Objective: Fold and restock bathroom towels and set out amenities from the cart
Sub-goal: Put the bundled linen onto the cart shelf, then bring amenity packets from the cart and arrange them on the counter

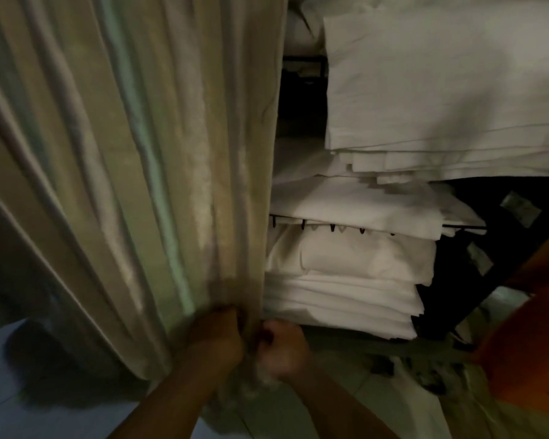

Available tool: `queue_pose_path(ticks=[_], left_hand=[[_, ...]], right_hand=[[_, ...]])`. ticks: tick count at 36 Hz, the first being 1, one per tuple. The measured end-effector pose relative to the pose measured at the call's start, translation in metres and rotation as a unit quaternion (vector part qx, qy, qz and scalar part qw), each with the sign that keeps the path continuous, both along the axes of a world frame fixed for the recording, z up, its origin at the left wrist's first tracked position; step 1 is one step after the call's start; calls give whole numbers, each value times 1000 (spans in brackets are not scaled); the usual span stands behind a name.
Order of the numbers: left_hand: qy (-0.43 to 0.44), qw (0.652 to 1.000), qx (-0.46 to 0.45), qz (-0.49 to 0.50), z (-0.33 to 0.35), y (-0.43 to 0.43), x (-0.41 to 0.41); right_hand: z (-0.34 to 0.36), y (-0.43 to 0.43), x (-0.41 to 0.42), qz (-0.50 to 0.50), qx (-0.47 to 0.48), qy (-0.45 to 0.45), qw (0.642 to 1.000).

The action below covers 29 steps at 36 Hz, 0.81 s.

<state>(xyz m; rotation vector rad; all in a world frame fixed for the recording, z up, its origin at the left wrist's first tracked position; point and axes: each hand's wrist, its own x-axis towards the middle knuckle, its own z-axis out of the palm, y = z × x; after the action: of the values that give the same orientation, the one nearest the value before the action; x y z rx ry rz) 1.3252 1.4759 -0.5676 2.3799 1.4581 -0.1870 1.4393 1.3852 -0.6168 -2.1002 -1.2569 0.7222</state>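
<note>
1. While the folded linen (346,299) lies stacked on the cart's wire shelves (330,225), a long beige cloth (133,160) hanging at the left is gathered at its lower edge by both hands.
2. The left hand (216,340) is closed in a fist on the cloth's hem; the right hand (282,350) is closed beside it, apparently pinching the same edge, though blur leaves its hold uncertain.
3. The step in hand is judged to be the opening or drawing aside of this cover, so that the shelves are reached; no towel is yet taken.
4. The next move is judged to call for the cloth to be drawn clear, one hand to be freed, and a folded piece to be lifted flat from the lower stack.
5. The cloth is noted as smooth, faintly sheeny and deeply pleated; the linen as white, matt and flat-folded with stepped edges.
6. A larger white stack (441,99) rests on the upper shelf.
</note>
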Motion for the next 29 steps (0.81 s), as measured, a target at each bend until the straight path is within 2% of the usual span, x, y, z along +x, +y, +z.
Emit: queue_pose_path(ticks=[2,6,11,18,23,29], left_hand=[[-51,999,8,-5,15,-7,4],[-185,982,40,0,79,-24,13],[-261,964,28,-43,201,-39,13],[-282,956,73,-23,403,-70,-31],[-366,913,178,9,532,-84,-65],[-323,913,244,48,658,-102,-118]], right_hand=[[28,-4,6,-50,62,11,997],[102,-19,11,-87,113,32,989],[227,-39,8,-102,135,0,986],[443,-66,-23,-71,149,-30,986],[571,-84,-53,-90,219,-23,971],[682,-99,-84,-64,236,-64,968]])
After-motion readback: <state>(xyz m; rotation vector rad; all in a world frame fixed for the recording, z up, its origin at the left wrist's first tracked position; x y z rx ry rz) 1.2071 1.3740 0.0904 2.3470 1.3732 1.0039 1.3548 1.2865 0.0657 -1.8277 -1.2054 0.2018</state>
